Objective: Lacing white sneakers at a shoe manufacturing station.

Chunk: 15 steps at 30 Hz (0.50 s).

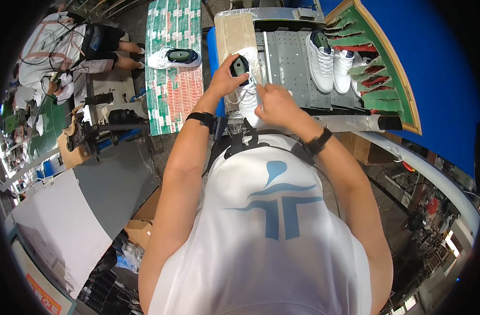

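A white lace-up sneaker [249,107] lies on a tan board with its toe toward me. A dark green shoe last [239,66] fills its opening. My left hand [225,80] wraps round the heel end, thumb on one side of the opening and fingers on the other. Beside the laces [246,95], my right hand [280,106] is closed, its fingers curled in over the shoe's right side. Whatever it may pinch is hidden.
The tan board [234,30] borders a grey perforated conveyor [287,58]. White sneakers [320,65] stand there before a green-and-red strip curtain [376,79] in a frame. Another white sneaker [174,58] rests on a patterned board [174,16] at left. A person [56,52] is farther left.
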Each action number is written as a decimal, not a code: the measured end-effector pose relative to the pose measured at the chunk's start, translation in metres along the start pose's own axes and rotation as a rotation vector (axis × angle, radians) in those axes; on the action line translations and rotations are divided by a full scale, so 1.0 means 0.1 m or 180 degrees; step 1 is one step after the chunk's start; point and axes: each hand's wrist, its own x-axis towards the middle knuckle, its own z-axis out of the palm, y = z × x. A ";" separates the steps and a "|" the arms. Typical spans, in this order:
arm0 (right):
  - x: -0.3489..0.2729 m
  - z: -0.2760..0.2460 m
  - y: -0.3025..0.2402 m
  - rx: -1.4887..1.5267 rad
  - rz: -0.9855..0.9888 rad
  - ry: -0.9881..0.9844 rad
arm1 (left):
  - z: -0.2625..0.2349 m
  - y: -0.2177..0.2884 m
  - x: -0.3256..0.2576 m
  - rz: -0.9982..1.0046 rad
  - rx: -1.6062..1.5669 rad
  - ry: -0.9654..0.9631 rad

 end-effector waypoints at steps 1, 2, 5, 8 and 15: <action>0.08 0.02 0.14 -0.0199 0.0045 -0.0064 | -0.01 0.02 0.04 -0.0026 -0.0121 -0.0050; 0.13 0.05 0.27 -0.0398 0.0094 -0.0129 | -0.01 0.04 0.07 -0.0002 -0.0125 -0.0064; 0.06 0.08 0.43 -0.0386 -0.0128 0.0058 | 0.01 0.06 0.03 -0.0013 0.0159 -0.0091; -0.27 -0.14 0.27 0.0003 -0.0053 -0.0192 | -0.04 0.02 0.00 -0.0087 -0.0196 -0.0088; -0.71 -0.26 -0.19 0.0764 0.0336 -0.0541 | -0.03 -0.07 0.04 0.0076 -0.0296 -0.0103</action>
